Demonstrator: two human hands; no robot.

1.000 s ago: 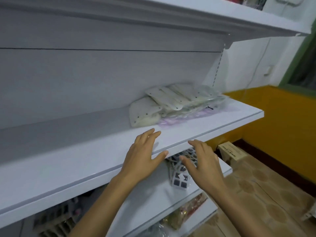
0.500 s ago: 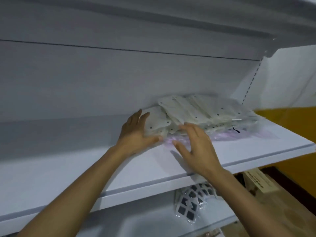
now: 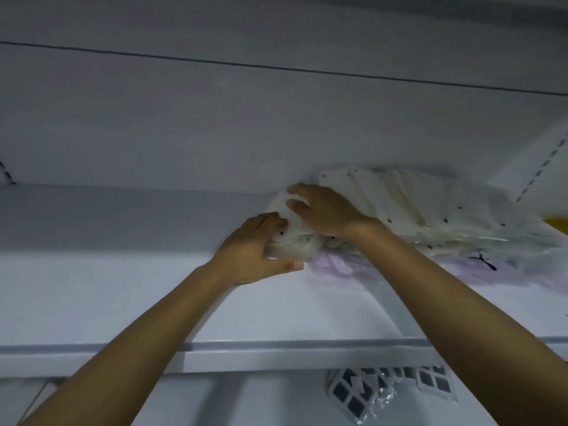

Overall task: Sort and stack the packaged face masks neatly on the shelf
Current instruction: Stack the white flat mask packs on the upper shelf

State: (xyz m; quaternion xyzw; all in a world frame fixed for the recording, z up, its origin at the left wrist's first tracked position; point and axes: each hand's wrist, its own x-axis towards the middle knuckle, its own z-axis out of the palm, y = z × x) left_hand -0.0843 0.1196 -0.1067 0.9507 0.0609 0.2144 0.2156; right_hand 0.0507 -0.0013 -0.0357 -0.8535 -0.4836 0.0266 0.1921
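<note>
Packets of black-and-white squares in clear wrap [image 3: 390, 392], beneath the front lip of the flat white shelf board [image 3: 107, 296]. Farther in on that shelf, left hand [image 3: 252, 256] gripping the left end of the pile of film-wrapped white dotted face masks [image 3: 415, 207]; right hand [image 3: 325, 210] just behind, fingers dug into the same end. Pale lilac packet [image 3: 335, 267] underneath; pile against the shelf's grey back panel [image 3: 215, 124].

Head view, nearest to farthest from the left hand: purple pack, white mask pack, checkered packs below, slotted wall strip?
1. white mask pack: gripped by the left hand itself.
2. purple pack: just right of its thumb.
3. checkered packs: lower shelf, below and right.
4. slotted wall strip: far right, at the back.
</note>
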